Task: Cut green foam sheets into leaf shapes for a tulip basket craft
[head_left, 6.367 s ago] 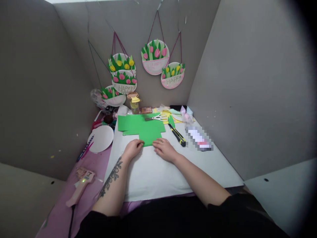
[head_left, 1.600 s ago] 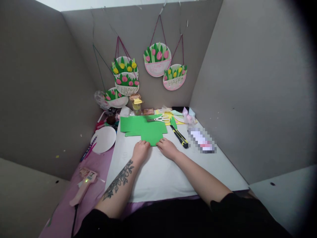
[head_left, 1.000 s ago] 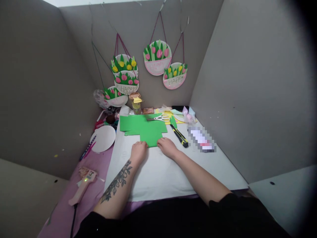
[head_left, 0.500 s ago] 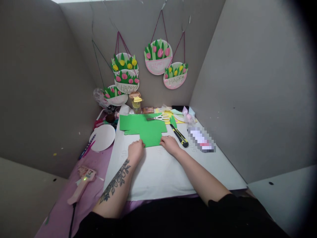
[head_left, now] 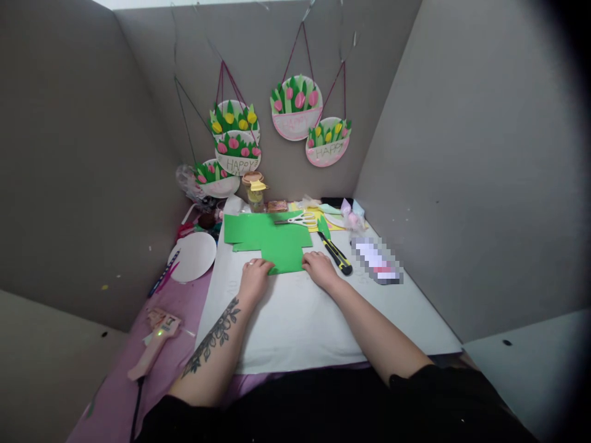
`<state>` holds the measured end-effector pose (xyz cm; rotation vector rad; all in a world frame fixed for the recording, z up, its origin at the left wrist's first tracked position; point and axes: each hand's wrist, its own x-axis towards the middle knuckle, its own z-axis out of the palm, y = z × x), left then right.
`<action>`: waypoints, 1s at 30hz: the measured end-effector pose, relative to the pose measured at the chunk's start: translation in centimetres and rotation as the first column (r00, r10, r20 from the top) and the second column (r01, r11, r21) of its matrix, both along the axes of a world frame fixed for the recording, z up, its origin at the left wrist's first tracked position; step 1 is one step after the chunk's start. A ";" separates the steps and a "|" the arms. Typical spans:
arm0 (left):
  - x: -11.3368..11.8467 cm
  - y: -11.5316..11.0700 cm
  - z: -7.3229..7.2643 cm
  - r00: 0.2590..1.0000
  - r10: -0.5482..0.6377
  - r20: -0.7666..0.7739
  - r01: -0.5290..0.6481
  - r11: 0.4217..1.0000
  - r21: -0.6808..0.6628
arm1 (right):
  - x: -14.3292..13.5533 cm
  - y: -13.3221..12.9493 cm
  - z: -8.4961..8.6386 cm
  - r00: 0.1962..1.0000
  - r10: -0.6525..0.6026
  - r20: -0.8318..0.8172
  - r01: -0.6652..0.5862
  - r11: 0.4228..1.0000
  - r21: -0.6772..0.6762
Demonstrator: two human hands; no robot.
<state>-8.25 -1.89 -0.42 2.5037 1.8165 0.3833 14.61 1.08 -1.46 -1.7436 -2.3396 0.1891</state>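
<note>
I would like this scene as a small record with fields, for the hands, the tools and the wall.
left hand: at the near left corner of the front green sheet
right hand: at its right edge
scissors: blades over green paper
utility knife: right of the green paper
glue gun: far left, light on
back wall: hanging paper-flower plates

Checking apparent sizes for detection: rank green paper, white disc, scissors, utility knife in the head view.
1. Green paper, partly covered by scissors
2. White disc
3. Scissors and utility knife: too alike to rank; the knife lies nearer the camera.
</note>
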 end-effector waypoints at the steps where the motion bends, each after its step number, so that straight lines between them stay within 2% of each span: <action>1: 0.2 -0.1 -0.1 0.996 -0.085 0.007 0.085 0.996 0.000 | 0.0 0.0 0.0 1.000 0.001 -0.001 -0.001 1.000 0.002; 3: 0.6 -0.2 -0.2 0.978 -0.206 0.011 0.206 0.978 -0.010 | 0.0 0.0 -0.1 1.000 0.006 -0.003 -0.006 1.000 0.008; 5: 0.9 -0.3 -0.4 0.972 -0.233 0.014 0.233 0.972 -0.021 | 0.0 -0.1 -0.1 1.000 0.014 -0.006 -0.014 1.000 0.014; 13: 1.2 -0.2 -1.1 0.986 -0.165 -0.018 0.165 0.986 -0.027 | -0.4 -0.8 -0.1 0.989 0.134 -0.055 -0.132 0.990 0.045; 19: 1.5 0.0 -1.1 0.984 -0.136 0.115 0.139 0.990 -0.017 | -2.4 -1.0 0.0 0.967 0.231 -0.107 -0.228 0.973 0.037; 24: 1.8 0.0 -0.6 0.987 -0.090 0.132 0.096 0.995 -0.041 | -2.8 -1.1 0.1 0.976 0.203 -0.074 -0.202 0.979 0.019; 30: 2.2 0.3 -0.3 0.999 0.052 0.009 -0.051 0.998 -0.044 | -2.5 -0.7 0.1 0.993 0.114 -0.023 -0.114 0.993 0.013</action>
